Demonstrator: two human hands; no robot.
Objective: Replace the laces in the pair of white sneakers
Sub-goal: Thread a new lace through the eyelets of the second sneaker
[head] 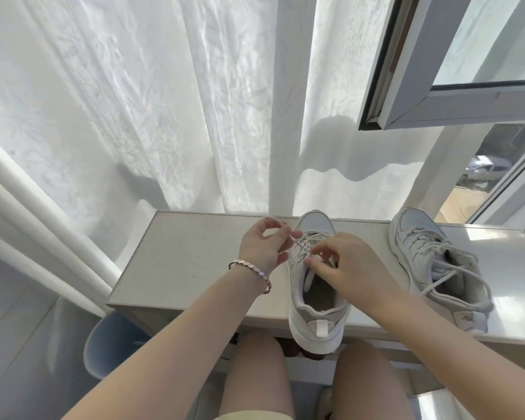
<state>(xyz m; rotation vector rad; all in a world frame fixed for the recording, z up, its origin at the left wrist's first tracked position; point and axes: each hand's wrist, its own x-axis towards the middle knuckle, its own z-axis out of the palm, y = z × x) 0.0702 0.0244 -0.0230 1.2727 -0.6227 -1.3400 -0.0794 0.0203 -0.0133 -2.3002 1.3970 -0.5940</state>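
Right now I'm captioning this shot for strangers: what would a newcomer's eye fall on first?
Both hands at the centre: the left hand pinches a lace looping off the sneaker on the bench; the right hand pinches it at the eyelets. A second sneaker lies loosely laced at right.

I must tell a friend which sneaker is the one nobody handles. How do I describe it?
Find the pale bench below the white curtain. Of the two white sneakers on it, take the right sneaker, nearest the open window. Unlike the middle sneaker, whose lace the left hand and right hand pinch, no hand touches it.
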